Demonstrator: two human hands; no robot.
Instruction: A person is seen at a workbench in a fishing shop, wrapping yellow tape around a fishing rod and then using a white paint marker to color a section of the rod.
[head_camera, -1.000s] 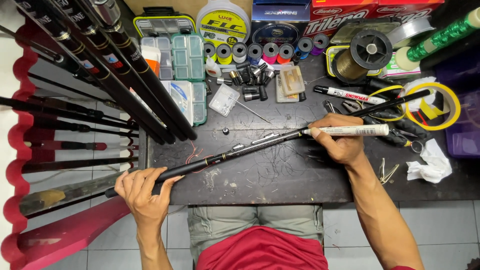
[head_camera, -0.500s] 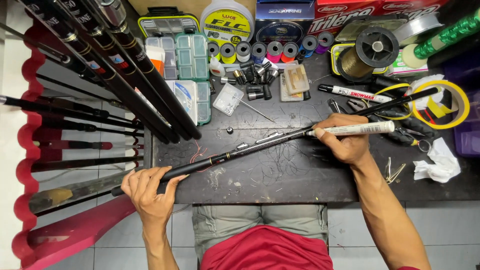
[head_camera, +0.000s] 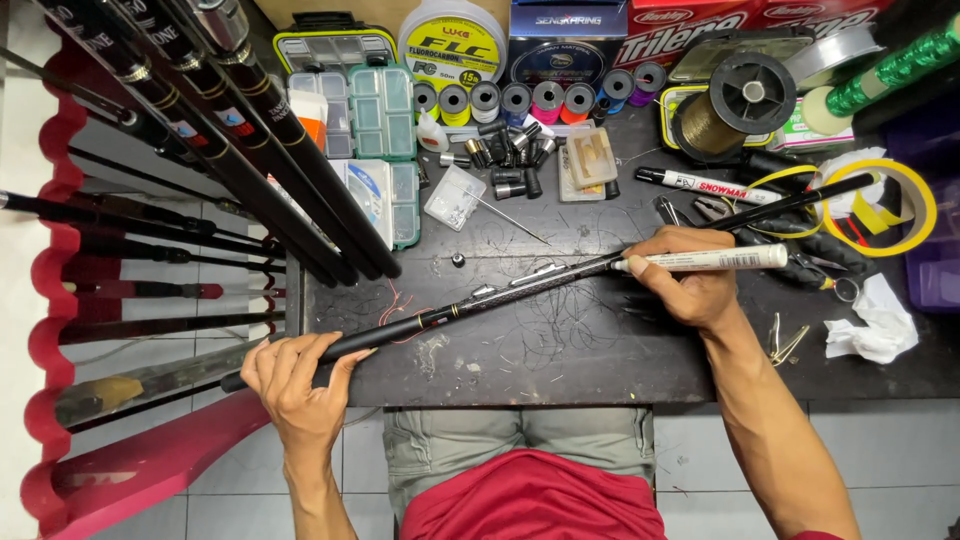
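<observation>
A long black fishing rod (head_camera: 520, 285) lies slantwise over the dark worktable (head_camera: 560, 350), from lower left to upper right. My left hand (head_camera: 295, 375) grips its thick butt end past the table's left front corner. My right hand (head_camera: 685, 275) rests on the rod's middle and holds a white marker pen (head_camera: 715, 260), whose tip touches the rod near a metal line guide.
Several black rods (head_camera: 220, 130) lean on a red rack (head_camera: 55, 300) at left. Clear tackle boxes (head_camera: 375, 140), thread spools (head_camera: 540, 100), a big line spool (head_camera: 735, 100), a second marker (head_camera: 705, 185), yellow tape roll (head_camera: 890, 205), pliers and crumpled tissue (head_camera: 880, 320) crowd the table's back and right.
My two hands hold the same grips on the rod and pen. The view has shifted very slightly; nothing else has moved.
</observation>
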